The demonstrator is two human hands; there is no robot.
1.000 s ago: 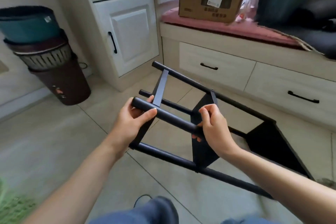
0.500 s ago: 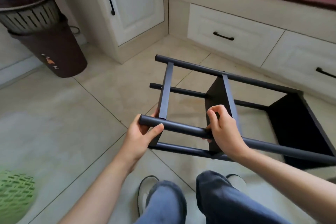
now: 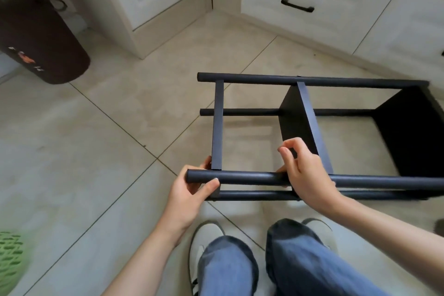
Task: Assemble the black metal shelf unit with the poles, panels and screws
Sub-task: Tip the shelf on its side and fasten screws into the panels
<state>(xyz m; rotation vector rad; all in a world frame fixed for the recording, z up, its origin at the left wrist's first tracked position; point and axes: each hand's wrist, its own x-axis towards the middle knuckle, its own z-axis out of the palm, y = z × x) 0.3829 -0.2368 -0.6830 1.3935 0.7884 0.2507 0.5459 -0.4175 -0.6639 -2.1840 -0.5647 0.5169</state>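
Observation:
The black metal shelf unit [image 3: 300, 113] lies on its side on the tiled floor, its poles running left to right. Three black panels join the poles: a thin one at the left [image 3: 217, 125], a middle one [image 3: 298, 118] and a large one at the right [image 3: 413, 132]. My left hand [image 3: 192, 187] grips the left end of the nearest pole [image 3: 247, 178], thumb over the top. My right hand [image 3: 305, 173] holds the same pole where the middle panel meets it, with index finger and thumb raised above the pole.
White cabinets with black handles [image 3: 297, 6] stand behind the shelf. A dark brown bin [image 3: 40, 38] is at the far left, a green mesh object [image 3: 9, 259] at the lower left. My legs in jeans and white shoes [image 3: 209, 245] stand just below the shelf.
The view has tilted down toward the floor. The shelf has swung to lie level, left to right, close to my feet. Both hands keep hold of the near pole.

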